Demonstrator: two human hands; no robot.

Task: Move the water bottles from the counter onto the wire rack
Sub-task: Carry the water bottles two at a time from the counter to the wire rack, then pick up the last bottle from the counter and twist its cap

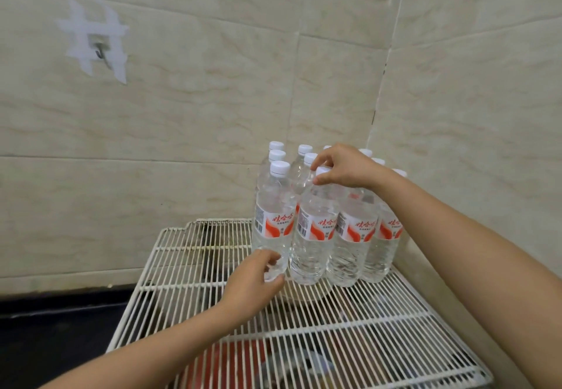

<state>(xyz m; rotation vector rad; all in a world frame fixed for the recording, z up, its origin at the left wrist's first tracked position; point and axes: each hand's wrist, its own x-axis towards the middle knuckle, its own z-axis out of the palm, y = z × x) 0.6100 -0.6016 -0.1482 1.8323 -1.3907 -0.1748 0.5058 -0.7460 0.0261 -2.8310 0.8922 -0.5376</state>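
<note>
Clear plastic, white caps, red-and-white labels: bottles [352, 230] packed upright in a tight cluster at the back right corner of the white wire rack [194, 285], close to the tiled wall [182, 115]. Grips the foot of the front-left bottle [275, 221] with the left hand [254, 280], fingers and thumb curled round it just above the wires. Pinches the cap of the next front bottle [314, 230] with the right hand [343, 166], thumb and forefinger closed on it, other fingers loosely bent.
</note>
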